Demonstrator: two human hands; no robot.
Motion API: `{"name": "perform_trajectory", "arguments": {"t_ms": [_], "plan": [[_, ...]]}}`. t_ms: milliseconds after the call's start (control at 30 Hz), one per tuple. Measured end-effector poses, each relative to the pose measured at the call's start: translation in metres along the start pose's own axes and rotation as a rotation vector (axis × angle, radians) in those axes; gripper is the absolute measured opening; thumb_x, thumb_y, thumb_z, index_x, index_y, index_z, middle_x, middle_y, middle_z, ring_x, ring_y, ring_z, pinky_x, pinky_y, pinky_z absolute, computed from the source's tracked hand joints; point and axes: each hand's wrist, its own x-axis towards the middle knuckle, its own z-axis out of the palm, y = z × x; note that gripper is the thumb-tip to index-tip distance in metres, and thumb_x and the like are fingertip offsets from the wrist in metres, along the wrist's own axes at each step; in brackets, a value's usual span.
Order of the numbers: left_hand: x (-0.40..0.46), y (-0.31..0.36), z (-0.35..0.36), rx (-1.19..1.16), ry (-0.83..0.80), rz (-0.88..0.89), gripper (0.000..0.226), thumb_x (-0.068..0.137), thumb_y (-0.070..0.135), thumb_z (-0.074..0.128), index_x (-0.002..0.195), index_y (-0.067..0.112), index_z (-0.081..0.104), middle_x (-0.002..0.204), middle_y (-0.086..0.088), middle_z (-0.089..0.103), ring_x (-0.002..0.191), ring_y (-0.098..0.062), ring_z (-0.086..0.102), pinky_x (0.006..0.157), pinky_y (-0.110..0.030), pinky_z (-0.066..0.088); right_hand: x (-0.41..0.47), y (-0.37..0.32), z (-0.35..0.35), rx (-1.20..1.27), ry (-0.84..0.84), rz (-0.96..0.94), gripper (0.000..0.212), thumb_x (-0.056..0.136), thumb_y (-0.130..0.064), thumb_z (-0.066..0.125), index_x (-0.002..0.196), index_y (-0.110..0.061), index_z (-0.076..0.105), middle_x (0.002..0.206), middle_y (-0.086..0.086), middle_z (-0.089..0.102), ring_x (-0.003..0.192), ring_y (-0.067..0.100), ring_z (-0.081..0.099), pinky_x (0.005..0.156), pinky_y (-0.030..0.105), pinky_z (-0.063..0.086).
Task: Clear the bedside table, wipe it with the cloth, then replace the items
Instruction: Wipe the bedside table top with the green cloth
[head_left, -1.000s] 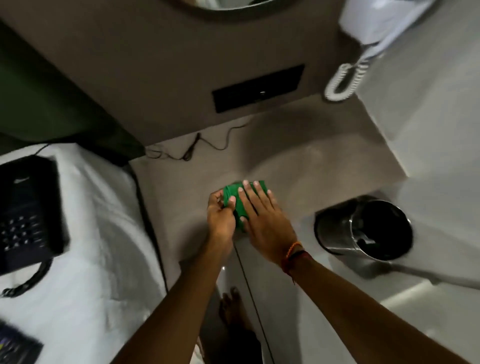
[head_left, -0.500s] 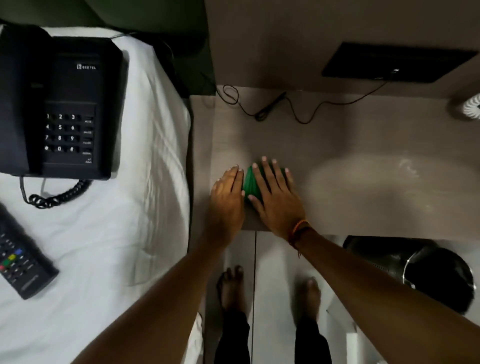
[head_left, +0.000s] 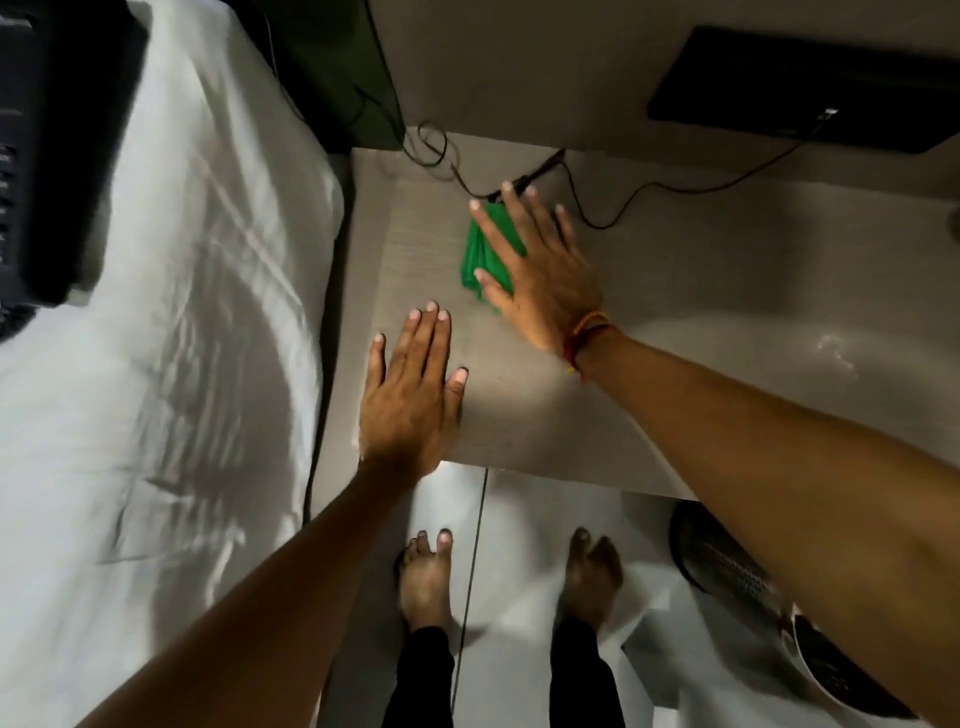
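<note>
The beige bedside table (head_left: 701, 322) fills the middle of the view. A folded green cloth (head_left: 480, 252) lies on its far left part. My right hand (head_left: 540, 275) presses flat on the cloth with fingers spread, covering most of it. My left hand (head_left: 410, 395) rests flat and empty on the table's near left corner, apart from the cloth. The black telephone (head_left: 47, 156) sits on the white bed (head_left: 171, 364) at the left, only partly in view.
A thin black cable (head_left: 613, 208) runs along the table's back edge up to a black wall panel (head_left: 800, 93). A metal waste bin (head_left: 769, 613) stands on the floor at the lower right. My bare feet (head_left: 426, 582) are below the table's front edge.
My right hand has slid the green cloth away from the front edge toward the back of the table. My left hand has come off the cloth and lies flat near the front corner.
</note>
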Motion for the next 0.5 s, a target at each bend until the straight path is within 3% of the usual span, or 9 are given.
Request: {"name": "perform_trajectory", "arguments": {"t_ms": [333, 433, 500], "plan": [[0.031, 0.045, 0.0, -0.036, 0.036, -0.167, 0.063, 0.11, 0.041, 0.015, 0.167, 0.015, 0.006, 0.176, -0.002, 0.003, 0.163, -0.02, 0.0, 0.131, -0.054, 0.009, -0.136, 0.018, 0.023, 0.039, 0.056, -0.189, 0.064, 0.101, -0.06, 0.031, 0.159, -0.038, 0.019, 0.17, 0.012, 0.009, 0.157, 0.033, 0.01, 0.126, 0.053, 0.015], [0.042, 0.07, 0.002, -0.04, 0.031, -0.194, 0.064, 0.11, 0.043, 0.014, 0.167, 0.014, 0.003, 0.176, -0.003, 0.0, 0.163, -0.021, -0.002, 0.13, -0.055, 0.009, -0.121, 0.055, 0.014, -0.041, 0.008, -0.325, 0.062, 0.099, -0.06, 0.033, 0.157, -0.042, 0.022, 0.17, 0.011, 0.012, 0.157, 0.034, 0.013, 0.126, 0.051, 0.015], [0.047, 0.085, 0.004, -0.02, 0.022, -0.167, 0.065, 0.11, 0.044, 0.012, 0.166, 0.013, 0.003, 0.176, -0.005, 0.0, 0.163, -0.022, -0.001, 0.13, -0.055, 0.011, -0.088, 0.079, 0.006, -0.078, -0.022, -0.293, 0.064, 0.097, -0.062, 0.035, 0.157, -0.042, 0.023, 0.17, 0.013, 0.013, 0.156, 0.036, 0.014, 0.127, 0.053, 0.015]]}}
